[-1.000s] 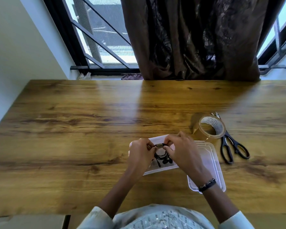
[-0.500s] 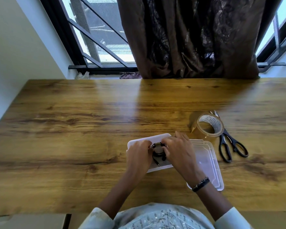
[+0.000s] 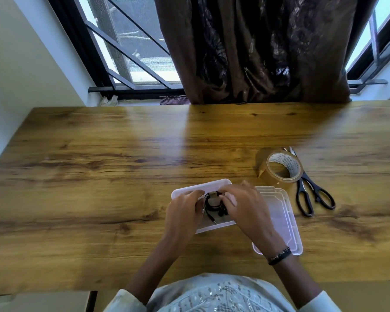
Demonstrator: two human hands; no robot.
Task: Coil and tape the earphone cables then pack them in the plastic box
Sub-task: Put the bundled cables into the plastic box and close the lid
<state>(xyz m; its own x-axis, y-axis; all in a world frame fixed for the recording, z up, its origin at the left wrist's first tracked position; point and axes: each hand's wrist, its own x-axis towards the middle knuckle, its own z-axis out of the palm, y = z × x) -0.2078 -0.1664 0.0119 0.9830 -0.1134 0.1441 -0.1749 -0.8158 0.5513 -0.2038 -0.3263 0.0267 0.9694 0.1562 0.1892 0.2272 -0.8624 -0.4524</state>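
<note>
You are holding the coiled earphone cable (image 3: 214,204) between both hands, just above the shallow white plastic box (image 3: 185,190) at the near middle of the tabletop (image 3: 99,176). Your left hand (image 3: 185,212) is pinching the coil's left edge, and your right hand (image 3: 245,206) is pinching its right side with fingers curled over it. A tan band of tape (image 3: 213,194) is sitting across the top of the coil.

The bundle is looking light, thin and springy, so it is likely wanting to unwind once you loosen your grip. The taped band is probably the safest place to be holding, since it is binding the loops together. A loose plug end (image 3: 212,219) is trailing toward you and may be catching on the box rim.

Your right hand is covering much of the coil, so whether the tape is wrapping fully around is hard to tell. The earbuds are only a dark blur. The clear lid (image 3: 286,221) is partly hidden under your right wrist, and the tape roll (image 3: 284,166) is overlapping the scissors (image 3: 313,197) blades.
</note>
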